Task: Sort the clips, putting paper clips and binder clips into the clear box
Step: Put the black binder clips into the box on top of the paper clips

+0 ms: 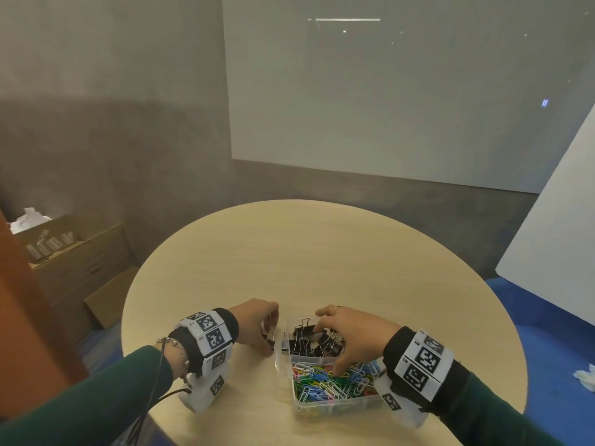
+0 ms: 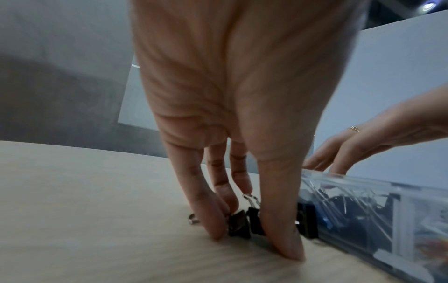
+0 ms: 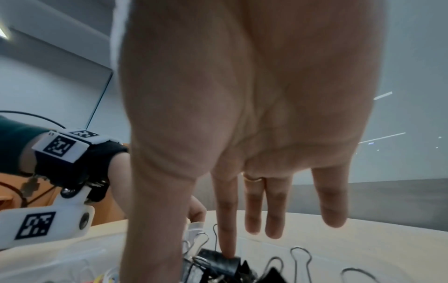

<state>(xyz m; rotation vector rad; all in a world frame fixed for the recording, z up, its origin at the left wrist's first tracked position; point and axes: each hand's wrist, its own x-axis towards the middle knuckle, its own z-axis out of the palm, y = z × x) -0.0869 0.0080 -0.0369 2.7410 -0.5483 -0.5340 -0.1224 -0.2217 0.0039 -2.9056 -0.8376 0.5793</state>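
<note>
A clear box (image 1: 341, 408) stands on the round table (image 1: 322, 252). Its far compartment holds black binder clips (image 1: 309, 341) and its near one coloured paper clips (image 1: 325, 384). Just left of the box, my left hand (image 1: 270, 336) pinches two black binder clips (image 2: 242, 222) between fingers and thumb, down on the tabletop. My right hand (image 1: 326, 349) is spread over the box. Its index fingertip (image 3: 226, 249) touches a binder clip (image 3: 218, 262) in the far compartment, and the thumb reaches down into the paper clips. The other fingers hang straight above the clips.
Cardboard boxes (image 1: 80, 262) stand on the floor to the left of the table. A white board (image 1: 553, 236) leans at the right, with a crumpled white thing (image 1: 586, 376) on the blue floor below it. The far half of the tabletop is bare wood.
</note>
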